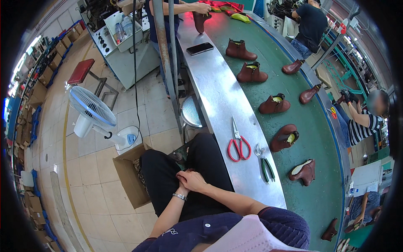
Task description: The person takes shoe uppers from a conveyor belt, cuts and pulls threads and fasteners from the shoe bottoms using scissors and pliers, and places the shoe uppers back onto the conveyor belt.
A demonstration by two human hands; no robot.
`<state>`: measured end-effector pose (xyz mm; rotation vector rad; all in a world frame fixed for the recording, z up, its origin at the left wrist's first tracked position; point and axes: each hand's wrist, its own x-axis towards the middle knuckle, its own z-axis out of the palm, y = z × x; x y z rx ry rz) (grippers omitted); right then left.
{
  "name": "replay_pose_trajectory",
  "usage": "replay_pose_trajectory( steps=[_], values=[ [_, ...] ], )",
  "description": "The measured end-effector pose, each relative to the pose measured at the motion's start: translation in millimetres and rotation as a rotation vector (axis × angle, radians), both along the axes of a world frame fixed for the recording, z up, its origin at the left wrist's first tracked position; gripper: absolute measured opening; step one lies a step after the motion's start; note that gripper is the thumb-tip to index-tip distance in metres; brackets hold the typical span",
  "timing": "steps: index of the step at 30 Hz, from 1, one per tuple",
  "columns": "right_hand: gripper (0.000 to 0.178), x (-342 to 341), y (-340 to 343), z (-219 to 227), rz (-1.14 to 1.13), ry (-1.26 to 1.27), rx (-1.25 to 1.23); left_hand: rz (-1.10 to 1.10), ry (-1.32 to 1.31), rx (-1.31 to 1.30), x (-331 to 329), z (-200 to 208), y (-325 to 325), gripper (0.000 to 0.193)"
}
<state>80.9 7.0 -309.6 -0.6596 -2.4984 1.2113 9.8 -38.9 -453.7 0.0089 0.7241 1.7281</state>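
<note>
Both hands rest together on my lap, on dark trousers (166, 172). My right hand (194, 180) lies on top, its fingers closed round my left hand (183, 190). The left hand is mostly covered and its fingers are hidden; a silver watch (179, 196) is on that wrist. To the right, on the metal ledge (218, 88), lie red-handled scissors (237, 140) and green-handled pliers (267, 170), both untouched. Beyond them, brown ankle boots stand on the green conveyor belt (256, 138), the nearest being a boot (284, 138) and a tipped one (303, 172).
A cardboard box (126, 180) and a white fan (92, 107) stand on the floor at left. A round stool (193, 111) is by the ledge, with a phone (200, 48) farther up. A co-worker's hand (202, 8) holds a boot at the far end; others work across the belt.
</note>
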Motion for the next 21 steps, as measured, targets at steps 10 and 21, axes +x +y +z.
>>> replay_pose_trajectory(
  steps=[10,21],
  values=[
    [0.019,-0.6,1.1,2.5,0.012,-0.022,-0.01,0.073,-0.001,-0.032,3.0,6.2,-1.0,0.029],
    [0.019,-0.8,0.3,-1.3,0.016,-0.024,-0.001,0.157,-0.001,-0.064,1.6,12.3,-6.2,0.028]
  ],
)
